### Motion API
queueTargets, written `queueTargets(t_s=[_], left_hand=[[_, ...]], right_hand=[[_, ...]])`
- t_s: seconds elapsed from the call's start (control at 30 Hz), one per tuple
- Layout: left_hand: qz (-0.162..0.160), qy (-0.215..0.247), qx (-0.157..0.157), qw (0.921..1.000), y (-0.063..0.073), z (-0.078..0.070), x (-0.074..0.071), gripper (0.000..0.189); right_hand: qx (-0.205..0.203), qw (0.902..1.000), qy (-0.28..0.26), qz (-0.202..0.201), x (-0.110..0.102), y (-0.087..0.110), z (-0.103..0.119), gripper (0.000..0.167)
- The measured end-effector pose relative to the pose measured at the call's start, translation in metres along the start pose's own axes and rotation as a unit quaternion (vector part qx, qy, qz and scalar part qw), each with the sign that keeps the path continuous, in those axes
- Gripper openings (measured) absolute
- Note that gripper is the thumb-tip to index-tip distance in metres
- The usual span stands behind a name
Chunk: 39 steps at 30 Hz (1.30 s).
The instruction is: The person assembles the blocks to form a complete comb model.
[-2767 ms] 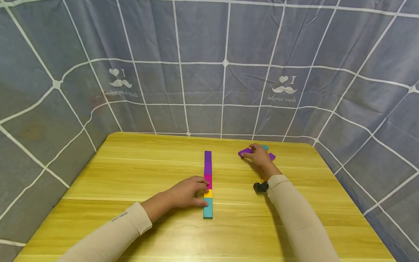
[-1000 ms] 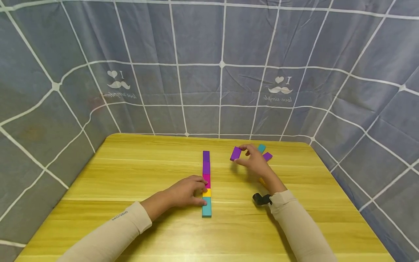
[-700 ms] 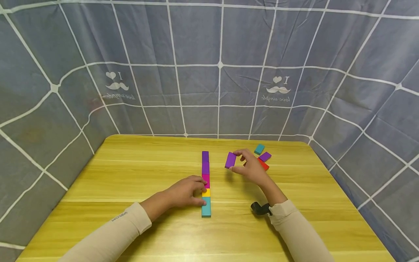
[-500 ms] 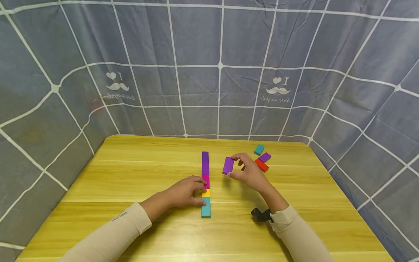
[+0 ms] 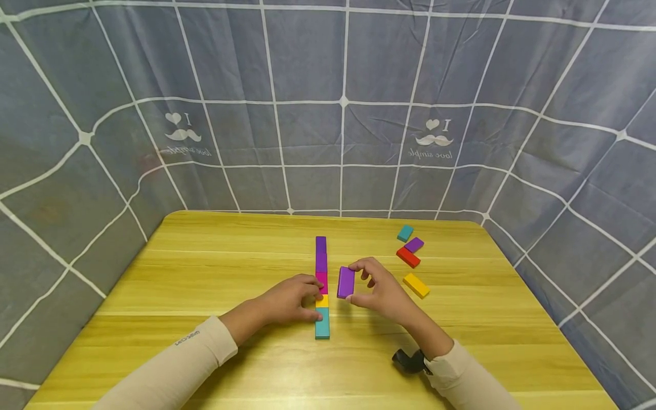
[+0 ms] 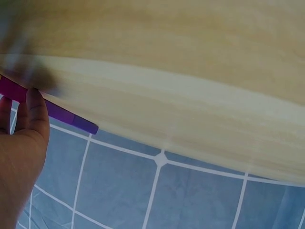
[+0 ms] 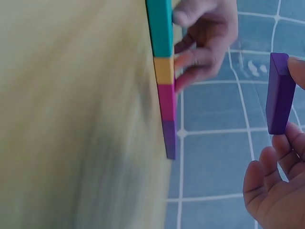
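A straight row of flat blocks runs away from me in the head view: a teal block [image 5: 322,324] nearest, then a yellow block [image 5: 322,302], a magenta block [image 5: 322,279] and two purple blocks [image 5: 321,261]. Along the left side of this row, my left hand [image 5: 287,300] touches the blocks with its fingertips, thumb by the teal one. My right hand [image 5: 381,290] pinches another purple block [image 5: 346,283] by its ends between thumb and fingers. That block is held just right of the row, apart from it and, in the right wrist view, off the wooden surface.
Loose blocks lie at the right of the wooden table [image 5: 215,256]: teal [image 5: 405,233], purple [image 5: 414,245], red [image 5: 408,257] and yellow [image 5: 416,285]. A black device [image 5: 408,361] sits at the right wrist. A grey curtain [image 5: 312,131] with white lines surrounds the table.
My right hand has lifted the purple block from the loose ones and carried it left and nearer to me, beside the row. The left hand has stayed at the row.
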<state>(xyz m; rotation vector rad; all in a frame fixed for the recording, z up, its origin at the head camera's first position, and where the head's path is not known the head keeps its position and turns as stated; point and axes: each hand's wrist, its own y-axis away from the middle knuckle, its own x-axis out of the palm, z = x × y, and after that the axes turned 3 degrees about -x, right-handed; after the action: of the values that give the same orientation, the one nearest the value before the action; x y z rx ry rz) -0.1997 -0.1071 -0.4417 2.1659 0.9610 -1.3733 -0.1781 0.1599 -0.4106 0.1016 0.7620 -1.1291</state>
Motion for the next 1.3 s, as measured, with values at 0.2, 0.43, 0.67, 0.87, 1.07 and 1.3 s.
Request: queueTargets(t_s=[0.2,0.43,0.67,0.87,1.07,1.3], left_hand=[[-0.003,-0.005,-0.001,1.0,0.0,0.0,0.001,0.04],[-0.013,-0.004,0.009,0.9999,0.0,0.0,0.001,0.039],[-0.011,-0.011,0.007,0.9999,-0.001,0.0,0.001,0.039],[-0.012,-0.011,0.007,0.9998,0.0,-0.001,0.001,0.039],[-0.01,-0.01,0.009,0.9999,0.0,-0.001,0.0,0.039],[-0.015,-0.01,0.012,0.9998,0.001,0.0,0.001,0.036]], right_hand=[[-0.011,0.9995,-0.009,0.029,0.009,0.012,0.006,0.051],[-0.008,0.9982,-0.013,0.059,0.018,0.025,0.013,0.051],[-0.001,0.9954,-0.012,0.095,0.025,0.033,0.016,0.05],[-0.002,0.9946,-0.008,0.103,0.028,0.036,0.018,0.05],[0.003,0.9939,-0.005,0.11,0.029,0.036,0.019,0.05],[0.007,0.989,-0.015,0.147,0.033,0.038,0.019,0.048]])
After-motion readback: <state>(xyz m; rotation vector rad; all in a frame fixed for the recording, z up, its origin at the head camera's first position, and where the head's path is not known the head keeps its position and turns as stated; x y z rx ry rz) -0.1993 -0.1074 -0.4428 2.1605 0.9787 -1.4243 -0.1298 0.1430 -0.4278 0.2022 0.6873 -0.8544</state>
